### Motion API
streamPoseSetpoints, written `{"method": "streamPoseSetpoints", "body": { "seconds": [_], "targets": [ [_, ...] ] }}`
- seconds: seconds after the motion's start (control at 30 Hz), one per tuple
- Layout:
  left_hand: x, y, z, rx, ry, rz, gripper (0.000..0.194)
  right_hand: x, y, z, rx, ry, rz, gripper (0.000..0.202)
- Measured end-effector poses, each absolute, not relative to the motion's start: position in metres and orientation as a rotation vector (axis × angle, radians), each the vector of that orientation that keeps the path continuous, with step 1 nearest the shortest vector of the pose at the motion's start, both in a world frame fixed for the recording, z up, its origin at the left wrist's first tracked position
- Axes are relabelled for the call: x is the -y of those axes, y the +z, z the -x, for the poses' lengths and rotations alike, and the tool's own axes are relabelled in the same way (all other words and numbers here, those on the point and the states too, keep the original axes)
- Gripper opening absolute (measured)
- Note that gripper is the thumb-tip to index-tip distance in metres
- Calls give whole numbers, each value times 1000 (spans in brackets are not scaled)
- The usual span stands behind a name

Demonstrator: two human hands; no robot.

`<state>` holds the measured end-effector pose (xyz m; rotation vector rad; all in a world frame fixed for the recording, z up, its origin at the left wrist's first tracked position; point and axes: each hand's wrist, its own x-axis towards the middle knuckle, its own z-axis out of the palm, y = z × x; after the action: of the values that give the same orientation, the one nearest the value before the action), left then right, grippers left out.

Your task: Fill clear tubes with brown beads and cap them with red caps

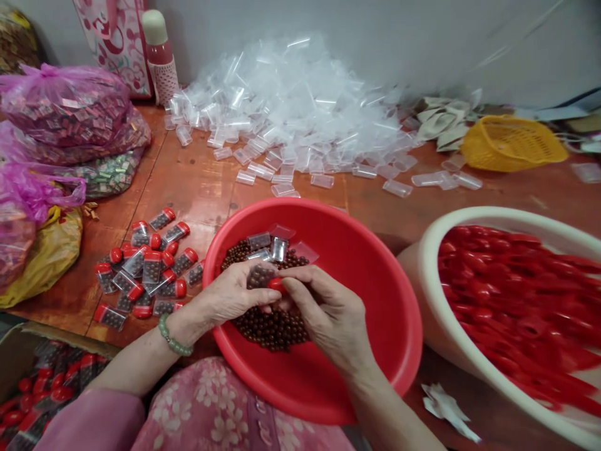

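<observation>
Over a red basin (380, 300), my left hand (235, 289) holds a clear plastic container (260, 275) filled with dark brown balls. A red cap (278, 285) sits at the container's right end, pinched by the thumb and forefinger of my right hand (328, 307). Whether the cap is fully seated cannot be made out. Loose brown balls (277, 332) lie in the basin below my hands, with several clear containers (279, 248) on top of them. Left of the basin, filled containers with red caps (153, 266) are piled on the wooden table (188, 175).
A white basin (427, 250) of red plastic parts stands at the right. Clear empty containers (300, 106) are heaped at the back, beside a yellow basket (514, 144). Purple bags (66, 113) and a bottle (161, 59) stand at the left, above a box of capped containers (61, 391).
</observation>
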<state>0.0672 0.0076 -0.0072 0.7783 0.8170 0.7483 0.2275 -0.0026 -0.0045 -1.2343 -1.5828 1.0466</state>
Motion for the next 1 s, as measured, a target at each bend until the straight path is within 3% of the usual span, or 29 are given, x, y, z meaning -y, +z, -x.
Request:
{"method": "streamPoseSetpoints", "body": {
  "seconds": [0.1,0.37,0.5,0.6,0.77,1.0],
  "targets": [
    [-8,-7,-66,-809,762,-733,39,-1,0,-235,1903,774,1097,11],
    [-17,-11,-53,-502,643,-350,34,-11,16,-260,2235,788,1029,28],
    [-22,-8,-51,-480,640,-277,58,-13,13,-262,1961,897,1130,21],
    [-23,-7,-51,-463,649,-289,65,-17,11,-255,1604,1049,1225,16],
    [-18,-8,-49,-387,680,-362,44,-31,13,-237,1334,1250,1184,13],
    [-11,-11,-48,-388,690,-495,40,-39,17,-221,1401,1275,1163,18]
  ]
}}
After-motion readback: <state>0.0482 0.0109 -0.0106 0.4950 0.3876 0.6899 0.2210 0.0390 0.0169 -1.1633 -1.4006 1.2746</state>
